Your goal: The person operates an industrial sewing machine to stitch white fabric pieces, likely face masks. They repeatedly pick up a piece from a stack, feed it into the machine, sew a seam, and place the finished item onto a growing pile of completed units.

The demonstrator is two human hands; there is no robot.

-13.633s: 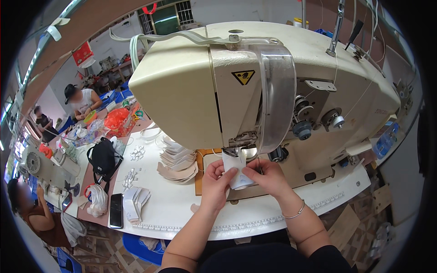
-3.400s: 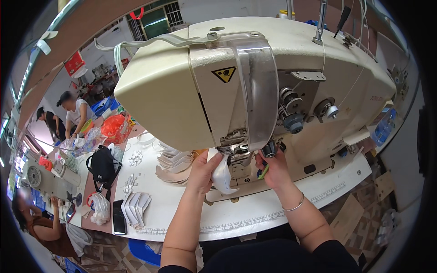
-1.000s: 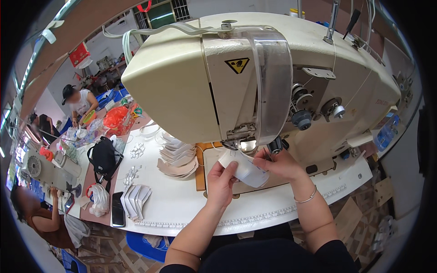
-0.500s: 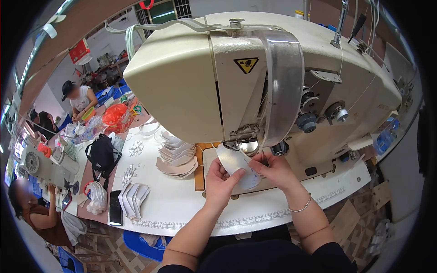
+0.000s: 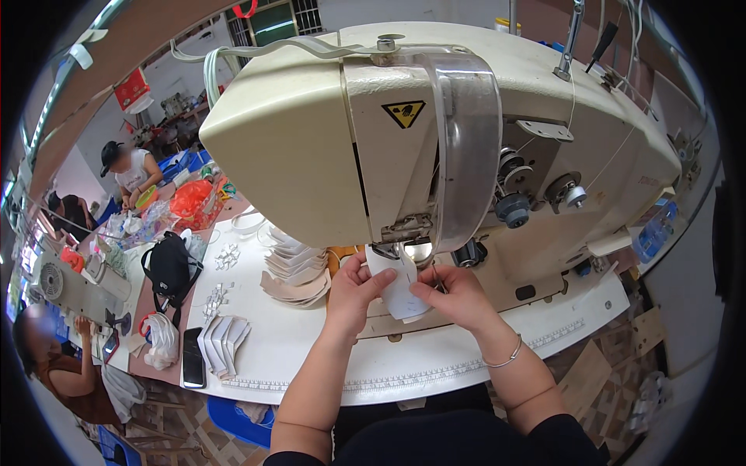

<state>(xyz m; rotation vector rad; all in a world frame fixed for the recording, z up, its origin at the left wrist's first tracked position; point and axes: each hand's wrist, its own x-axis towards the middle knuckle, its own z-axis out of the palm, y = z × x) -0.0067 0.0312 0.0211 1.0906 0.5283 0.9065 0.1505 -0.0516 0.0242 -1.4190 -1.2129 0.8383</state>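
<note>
A yellow triangular warning label (image 5: 403,113) marks the front of the cream sewing machine (image 5: 435,132). Just below it, under the needle, I pinch a curved white fabric piece (image 5: 398,285) between both hands: left hand (image 5: 355,289) closed on its left edge, right hand (image 5: 453,294) gripping its right. Stacked beige shaped pieces (image 5: 295,272) lie to the left on the white table (image 5: 311,357).

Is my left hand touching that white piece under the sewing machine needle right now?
Touching. The head view shows the left hand with its thumb lying across the edge of the white piece; the right hand pinches its other side.
</note>
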